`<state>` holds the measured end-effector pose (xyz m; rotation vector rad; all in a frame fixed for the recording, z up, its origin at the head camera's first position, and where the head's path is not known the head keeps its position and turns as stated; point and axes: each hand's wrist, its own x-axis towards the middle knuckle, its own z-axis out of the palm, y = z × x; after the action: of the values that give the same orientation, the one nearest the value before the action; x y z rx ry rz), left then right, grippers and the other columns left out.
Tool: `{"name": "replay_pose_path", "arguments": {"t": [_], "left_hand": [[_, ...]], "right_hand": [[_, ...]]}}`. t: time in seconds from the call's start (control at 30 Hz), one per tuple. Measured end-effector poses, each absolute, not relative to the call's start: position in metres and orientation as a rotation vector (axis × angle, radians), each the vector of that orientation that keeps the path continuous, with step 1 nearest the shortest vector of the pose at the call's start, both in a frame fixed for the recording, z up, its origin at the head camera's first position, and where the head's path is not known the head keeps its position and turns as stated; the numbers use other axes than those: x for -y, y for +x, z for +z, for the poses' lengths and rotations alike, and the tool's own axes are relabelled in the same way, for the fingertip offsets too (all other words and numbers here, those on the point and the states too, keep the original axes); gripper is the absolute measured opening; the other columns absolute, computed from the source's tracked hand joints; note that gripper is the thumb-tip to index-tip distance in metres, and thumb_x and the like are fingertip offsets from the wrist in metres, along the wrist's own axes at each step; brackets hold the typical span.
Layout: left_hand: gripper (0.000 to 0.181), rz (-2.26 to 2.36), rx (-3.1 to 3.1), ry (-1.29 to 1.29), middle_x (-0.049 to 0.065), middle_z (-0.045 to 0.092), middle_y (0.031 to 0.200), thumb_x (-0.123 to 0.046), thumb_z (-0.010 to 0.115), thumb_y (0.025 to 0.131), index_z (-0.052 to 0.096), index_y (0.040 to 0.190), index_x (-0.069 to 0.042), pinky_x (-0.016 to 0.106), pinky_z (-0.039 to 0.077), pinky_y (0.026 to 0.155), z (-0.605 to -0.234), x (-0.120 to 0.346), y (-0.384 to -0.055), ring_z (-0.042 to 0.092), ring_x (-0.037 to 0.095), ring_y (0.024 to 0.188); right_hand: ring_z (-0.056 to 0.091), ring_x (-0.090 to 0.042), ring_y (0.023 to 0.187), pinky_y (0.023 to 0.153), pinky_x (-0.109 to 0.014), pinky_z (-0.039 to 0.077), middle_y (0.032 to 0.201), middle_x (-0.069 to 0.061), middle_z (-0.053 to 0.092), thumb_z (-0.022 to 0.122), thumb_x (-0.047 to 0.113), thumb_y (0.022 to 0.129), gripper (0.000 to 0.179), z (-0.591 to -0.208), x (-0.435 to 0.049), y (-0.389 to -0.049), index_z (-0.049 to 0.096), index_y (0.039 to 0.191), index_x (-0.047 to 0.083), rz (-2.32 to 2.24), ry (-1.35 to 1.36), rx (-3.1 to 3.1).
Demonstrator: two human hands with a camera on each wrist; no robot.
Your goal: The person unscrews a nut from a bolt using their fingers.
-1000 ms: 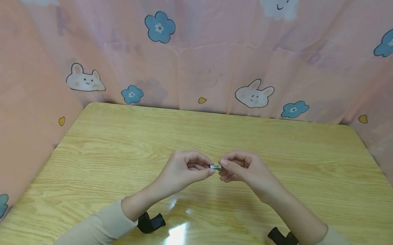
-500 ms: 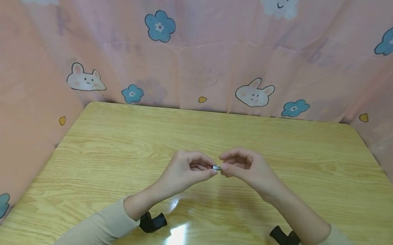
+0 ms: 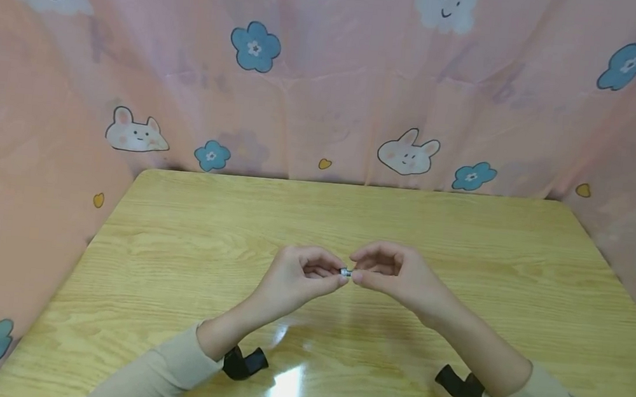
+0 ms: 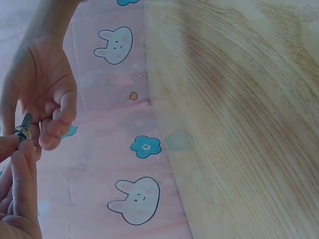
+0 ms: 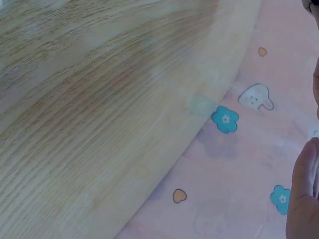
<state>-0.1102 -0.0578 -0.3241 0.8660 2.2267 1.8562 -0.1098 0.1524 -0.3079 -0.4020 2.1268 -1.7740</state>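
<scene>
Above the wood-grain table (image 3: 224, 215): small threaded metal bolt (image 4: 27, 120) with a nut (image 4: 22, 131) on it, between both hands. Left hand (image 3: 295, 279) pinches it, thumb and fingertips by the nut. Right hand (image 3: 408, 281): thumb at the other end, index raised; can't tell if it grips. Pink printed cloth (image 3: 333, 98) behind.

The head view looked forward and down over the table (image 3: 208, 207); both wrist views, nearer it, shared the cloth (image 3: 332, 110) behind it.

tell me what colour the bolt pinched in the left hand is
The bolt is silvery grey; it shows best in the left wrist view.
</scene>
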Motion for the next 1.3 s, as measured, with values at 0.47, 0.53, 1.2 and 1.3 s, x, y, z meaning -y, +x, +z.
{"name": "replay_pose_path", "arguments": {"t": [0.47, 0.53, 1.2, 1.3], "left_hand": [[0.010, 1.868, -2.224, 0.884, 0.009, 0.069, 0.086, -0.003, 0.067, 0.084, 0.069, 0.092, 0.002, 0.029, 0.057, 0.065, -0.3245, 0.0571, -0.1089, 0.066, 0.014, 0.073], [0.010, 1.871, -2.219, 0.888, 0.009, 0.069, 0.086, -0.003, 0.067, 0.084, 0.069, 0.092, 0.002, 0.029, 0.057, 0.065, -0.3248, 0.0567, -0.1082, 0.066, 0.016, 0.073], [0.012, 1.879, -2.225, 0.882, 0.011, 0.069, 0.086, -0.006, 0.068, 0.084, 0.068, 0.093, 0.003, 0.029, 0.057, 0.066, -0.3213, 0.0583, -0.1092, 0.066, 0.018, 0.074], [0.012, 1.880, -2.223, 0.880, 0.011, 0.069, 0.087, -0.005, 0.068, 0.084, 0.068, 0.093, 0.003, 0.029, 0.057, 0.065, -0.3209, 0.0586, -0.1085, 0.066, 0.014, 0.073]], "right_hand": [[0.063, -0.021, 0.085, 0.076, -0.032, 0.055, 0.095, -0.011, 0.062, 0.069, 0.012, 0.085, 0.033, -0.3068, -0.1515, -0.1103, 0.056, 0.109, -0.005, -1.783, -0.412, -2.096], [0.064, -0.022, 0.081, 0.076, -0.034, 0.055, 0.090, -0.010, 0.063, 0.064, 0.015, 0.089, 0.030, -0.3066, -0.1515, -0.1102, 0.055, 0.108, -0.007, -1.772, -0.393, -2.102], [0.064, -0.019, 0.080, 0.077, -0.035, 0.055, 0.087, -0.010, 0.063, 0.065, 0.013, 0.088, 0.029, -0.2995, -0.1540, -0.1086, 0.056, 0.103, -0.010, -1.756, -0.391, -2.108], [0.062, -0.020, 0.083, 0.075, -0.032, 0.055, 0.092, -0.011, 0.062, 0.069, 0.009, 0.083, 0.030, -0.2994, -0.1548, -0.1078, 0.056, 0.104, -0.009, -1.757, -0.415, -2.123]]}}
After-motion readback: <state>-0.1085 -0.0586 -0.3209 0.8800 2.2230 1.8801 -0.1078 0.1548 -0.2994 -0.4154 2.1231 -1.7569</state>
